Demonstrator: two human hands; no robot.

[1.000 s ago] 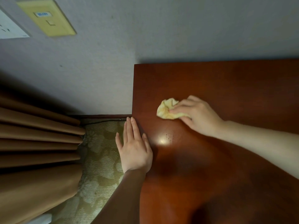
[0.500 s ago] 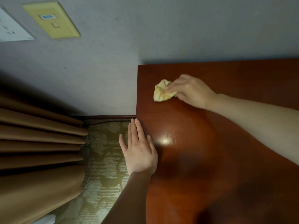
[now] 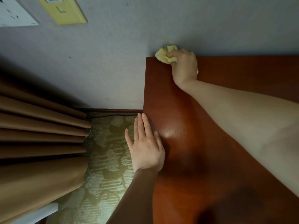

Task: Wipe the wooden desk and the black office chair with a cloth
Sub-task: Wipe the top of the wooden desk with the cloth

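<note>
The reddish-brown wooden desk [image 3: 218,135] fills the right half of the view and butts against the wall. My right hand [image 3: 184,67] grips a crumpled yellow cloth [image 3: 165,54] and holds it on the desk's far left corner, right against the wall. My left hand [image 3: 145,146] lies flat with straight fingers on the desk's left edge, nearer to me. The black office chair is not in view.
A grey wall [image 3: 113,62] rises behind the desk, bearing a yellow plate [image 3: 63,10] and a white socket panel [image 3: 14,13]. Brown curtains [image 3: 37,135] hang at the left over patterned carpet [image 3: 106,151]. A dark cable runs along the skirting board.
My right hand has slid the cloth away from me, from the middle of the desk to its far left corner at the wall. My left hand has stayed put on the edge.
</note>
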